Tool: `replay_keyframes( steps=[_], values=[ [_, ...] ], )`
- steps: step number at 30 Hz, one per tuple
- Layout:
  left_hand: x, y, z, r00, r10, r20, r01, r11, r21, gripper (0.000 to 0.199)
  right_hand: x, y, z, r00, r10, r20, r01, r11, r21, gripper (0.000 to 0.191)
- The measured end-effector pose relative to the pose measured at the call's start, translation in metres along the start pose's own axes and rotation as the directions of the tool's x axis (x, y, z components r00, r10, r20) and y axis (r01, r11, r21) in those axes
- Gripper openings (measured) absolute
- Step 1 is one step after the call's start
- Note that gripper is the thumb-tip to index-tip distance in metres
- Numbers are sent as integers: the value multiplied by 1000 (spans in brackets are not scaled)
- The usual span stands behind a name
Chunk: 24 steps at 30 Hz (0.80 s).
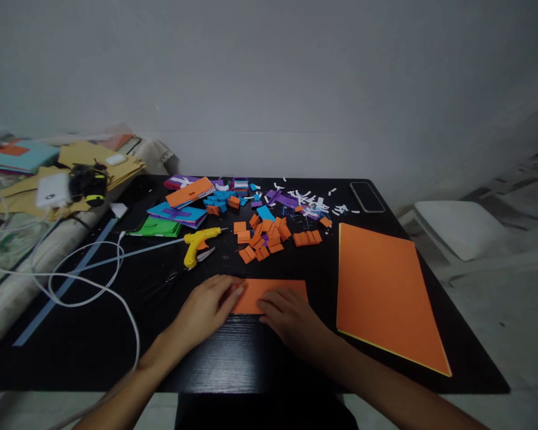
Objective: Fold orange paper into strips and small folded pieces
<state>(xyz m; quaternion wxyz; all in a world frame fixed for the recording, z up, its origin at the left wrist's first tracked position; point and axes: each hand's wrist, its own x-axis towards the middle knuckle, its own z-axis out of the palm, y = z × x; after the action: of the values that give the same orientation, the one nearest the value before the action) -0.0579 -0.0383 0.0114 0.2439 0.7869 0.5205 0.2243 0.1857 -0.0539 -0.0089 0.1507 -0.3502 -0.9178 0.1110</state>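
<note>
A folded piece of orange paper lies flat on the black table in front of me. Its left end is under my left hand, with thumb and fingers closed on the edge. My right hand rests on the right part of the same paper, fingers stretched across its surface and nothing lifted. Just beyond the paper is a loose heap of small folded orange paper pieces. A yellow glue gun lies farther left, beside a dark-handled pair of pliers or scissors, hard to make out.
Large orange sheets are stacked on the right, with a phone behind them. White paper scraps and folded coloured paper lie at the back. A white cable loops across the left of the black table.
</note>
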Motion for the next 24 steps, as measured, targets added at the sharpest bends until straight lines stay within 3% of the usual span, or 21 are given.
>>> replay_keyframes(
  steps=[6, 9, 12, 15, 19, 24],
  values=[
    [24, 0, -14, 997, -76, -6, 72, 971, -227, 28, 2, -5, -4, 998, -40, 40, 45, 987, -153, 12],
    [37, -1, -15, 992, -118, -49, 94, 935, -343, 29, 7, -9, -5, 998, 15, 62, -2, 977, -215, 9],
    [49, 4, -10, 979, -163, -124, 89, 883, -461, 30, 12, -11, -4, 993, 89, 83, -71, 979, -193, 17],
    [60, 14, 2, 974, -101, -204, 19, 930, -367, 25, 13, -12, -3, 984, 104, 143, -79, 982, -174, 6],
    [72, 22, 21, 980, 98, -175, -124, 982, -143, 20, 9, -17, -6, 970, 104, 221, -51, 971, -235, 6],
    [74, 5, 27, 981, 44, -189, -102, 947, -306, 23, 6, -24, -10, 951, 117, 286, -27, 954, -300, 16]
  ],
)
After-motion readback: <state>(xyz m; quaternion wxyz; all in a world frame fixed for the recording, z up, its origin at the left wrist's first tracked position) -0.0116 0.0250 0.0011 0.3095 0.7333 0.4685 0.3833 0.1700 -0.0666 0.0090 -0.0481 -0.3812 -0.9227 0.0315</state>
